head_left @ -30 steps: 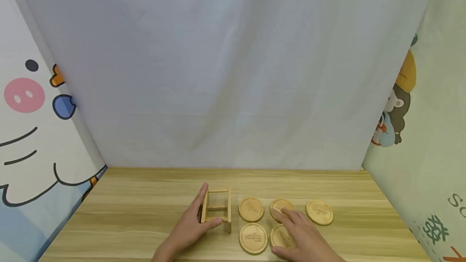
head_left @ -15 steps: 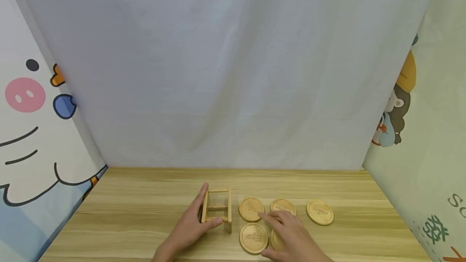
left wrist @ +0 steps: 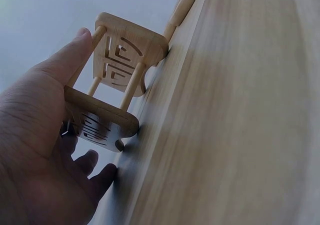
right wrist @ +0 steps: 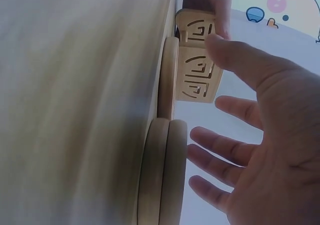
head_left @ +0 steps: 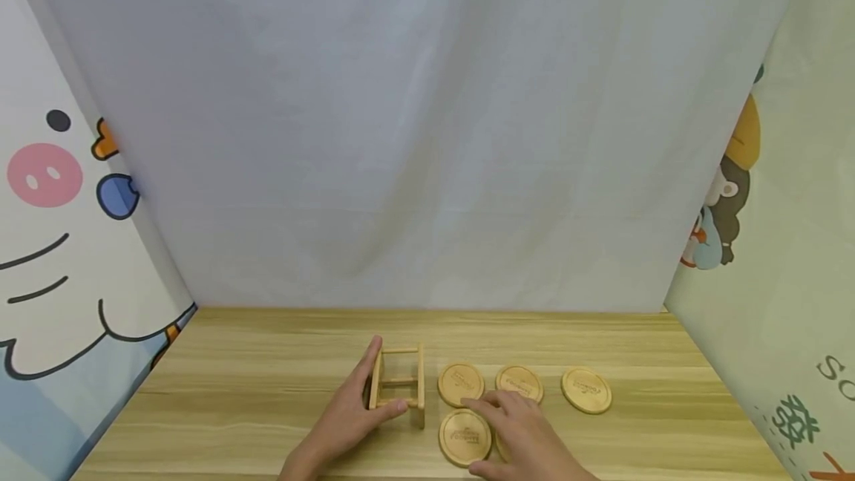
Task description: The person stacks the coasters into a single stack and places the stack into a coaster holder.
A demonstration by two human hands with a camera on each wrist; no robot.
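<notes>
A small bamboo rack (head_left: 421,384) with two side panels joined by rods stands on the table. My left hand (head_left: 342,416) holds it from the left, thumb over the front rod and fingers along the outer panel. In the left wrist view, cut-out line patterns show in the rack's panel (left wrist: 149,41). My right hand (head_left: 528,433) hovers above a front coaster (head_left: 465,438), fingers spread and apart from it. Another round bamboo coaster (head_left: 502,448) is mostly hidden beneath that hand. Behind lie a left coaster (head_left: 461,384) and a middle coaster (head_left: 521,381).
One more coaster (head_left: 586,390) lies to the right of the others. The wood-grain table (head_left: 267,362) ends at a pale grey cloth (head_left: 427,169) behind. Printed cartoon panels stand at both sides.
My right hand has moved left, from over the middle coasters toward the front left coaster. My left hand and the rack have stayed in place, as have the coasters.
</notes>
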